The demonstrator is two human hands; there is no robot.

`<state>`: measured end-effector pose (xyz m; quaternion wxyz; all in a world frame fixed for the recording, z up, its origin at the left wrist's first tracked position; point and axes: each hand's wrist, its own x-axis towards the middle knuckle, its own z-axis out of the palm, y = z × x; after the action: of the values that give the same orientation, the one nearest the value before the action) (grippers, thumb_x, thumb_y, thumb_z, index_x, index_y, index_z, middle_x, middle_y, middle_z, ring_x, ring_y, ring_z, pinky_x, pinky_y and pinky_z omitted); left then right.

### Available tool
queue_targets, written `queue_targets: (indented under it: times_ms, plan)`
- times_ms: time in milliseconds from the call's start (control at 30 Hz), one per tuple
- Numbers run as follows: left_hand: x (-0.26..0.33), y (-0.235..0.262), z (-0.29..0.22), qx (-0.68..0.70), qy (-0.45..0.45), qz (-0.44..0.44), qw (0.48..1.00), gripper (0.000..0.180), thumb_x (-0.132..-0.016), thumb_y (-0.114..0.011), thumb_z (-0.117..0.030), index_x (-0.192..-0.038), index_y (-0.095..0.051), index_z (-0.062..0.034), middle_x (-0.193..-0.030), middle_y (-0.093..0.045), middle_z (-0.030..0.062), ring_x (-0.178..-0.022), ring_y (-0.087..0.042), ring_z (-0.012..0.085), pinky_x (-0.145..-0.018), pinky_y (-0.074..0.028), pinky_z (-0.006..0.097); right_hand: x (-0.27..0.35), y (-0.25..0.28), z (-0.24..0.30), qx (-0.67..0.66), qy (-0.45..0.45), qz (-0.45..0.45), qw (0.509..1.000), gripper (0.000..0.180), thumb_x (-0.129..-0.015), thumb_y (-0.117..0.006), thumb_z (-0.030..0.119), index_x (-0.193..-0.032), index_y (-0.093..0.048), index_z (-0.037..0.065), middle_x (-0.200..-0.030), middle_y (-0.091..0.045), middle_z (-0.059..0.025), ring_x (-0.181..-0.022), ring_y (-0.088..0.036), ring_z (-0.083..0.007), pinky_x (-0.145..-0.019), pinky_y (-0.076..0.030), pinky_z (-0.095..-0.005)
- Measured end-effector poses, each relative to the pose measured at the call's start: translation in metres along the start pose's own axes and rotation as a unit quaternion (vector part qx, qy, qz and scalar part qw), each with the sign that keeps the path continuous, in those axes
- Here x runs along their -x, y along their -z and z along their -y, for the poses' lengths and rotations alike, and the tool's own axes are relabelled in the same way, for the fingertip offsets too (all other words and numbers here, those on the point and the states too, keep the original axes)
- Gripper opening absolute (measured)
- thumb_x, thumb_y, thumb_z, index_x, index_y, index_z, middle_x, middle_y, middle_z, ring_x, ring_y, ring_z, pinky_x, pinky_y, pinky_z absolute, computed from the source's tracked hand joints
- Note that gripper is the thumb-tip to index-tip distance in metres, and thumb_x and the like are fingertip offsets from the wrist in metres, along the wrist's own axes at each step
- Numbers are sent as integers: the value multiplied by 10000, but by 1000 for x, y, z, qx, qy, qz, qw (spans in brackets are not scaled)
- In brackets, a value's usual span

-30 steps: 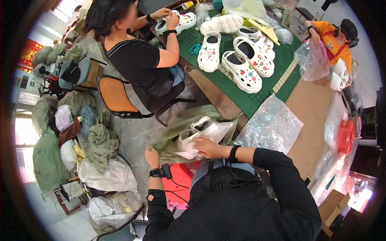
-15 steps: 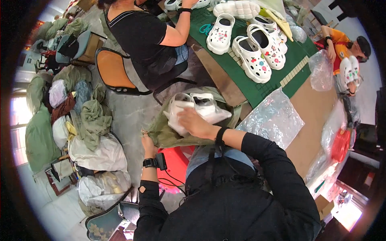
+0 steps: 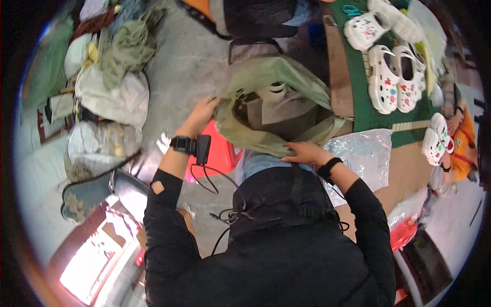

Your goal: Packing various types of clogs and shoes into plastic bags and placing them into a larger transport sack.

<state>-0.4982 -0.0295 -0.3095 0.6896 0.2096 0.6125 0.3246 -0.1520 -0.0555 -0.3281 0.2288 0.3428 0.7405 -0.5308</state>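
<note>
A green woven sack (image 3: 299, 71) gapes wide in front of my lap. My left hand (image 3: 202, 116) pinches its left rim. At the near rim, my right hand (image 3: 304, 152) has its thumb and fingers closed on the fabric. Down inside the sack lies a pale, white shoe-like item (image 3: 275, 93), partly hidden by shadow and the sack's folds. Flat on the table beside my right wrist is a clear plastic bag (image 3: 365, 156).
White clogs (image 3: 383, 79) with colourful charms stand on a green mat (image 3: 364, 110) at right, near teal scissors (image 3: 351, 10). Another person (image 3: 463, 135) is at the far right by more clogs (image 3: 436, 140). A red stool (image 3: 212, 156) and stuffed sacks (image 3: 110, 97) are left.
My right hand has let go of the white clogs in clear wrapping and moved to the sack's near rim. The sack is spread wider. My view has shifted toward the near side.
</note>
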Motion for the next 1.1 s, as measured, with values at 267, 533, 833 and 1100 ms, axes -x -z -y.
queue_targets:
  times_ms: [267, 533, 833, 1100]
  plan:
    - [77, 11, 55, -144, 176, -105, 968, 538, -813, -577, -364, -1209, -429, -32, -1259, -420, 96, -1052, -462, 178, -801, -419, 349, 22, -3, -9, -35, 8, -10, 999, 587, -839, -485, 475, -1208, -465, 19, -1151, -524, -209, -1069, -493, -353, -893, -397, -378]
    - [256, 11, 204, 38, 365, 286, 885, 336, -871, -493, -178, -1171, -460, -30, -1050, -553, 127, -971, -560, 255, -827, -482, 382, 30, 1, -7, -41, -35, 0, 999, 580, -846, -500, 442, -1194, -461, -20, -1158, -514, -224, -1089, -484, -345, -903, -387, -366]
    - [294, -73, 172, 232, 435, 47, 869, 201, -843, -552, -116, -985, -539, 25, -913, -586, 114, -867, -611, 198, -713, -519, 249, 24, 7, -18, -35, -28, 23, 999, 559, -845, -513, 423, -1200, -466, -6, -1190, -501, -208, -1110, -474, -336, -925, -376, -358]
    - [284, -77, 212, 43, 359, 16, 932, 104, -796, -623, -127, -793, -602, -25, -681, -599, 28, -586, -564, 93, -494, -451, 225, 30, 9, -32, -20, -8, -3, 1000, 541, -841, -517, 419, -1190, -476, 7, -1175, -513, -205, -1085, -490, -343, -913, -388, -367]
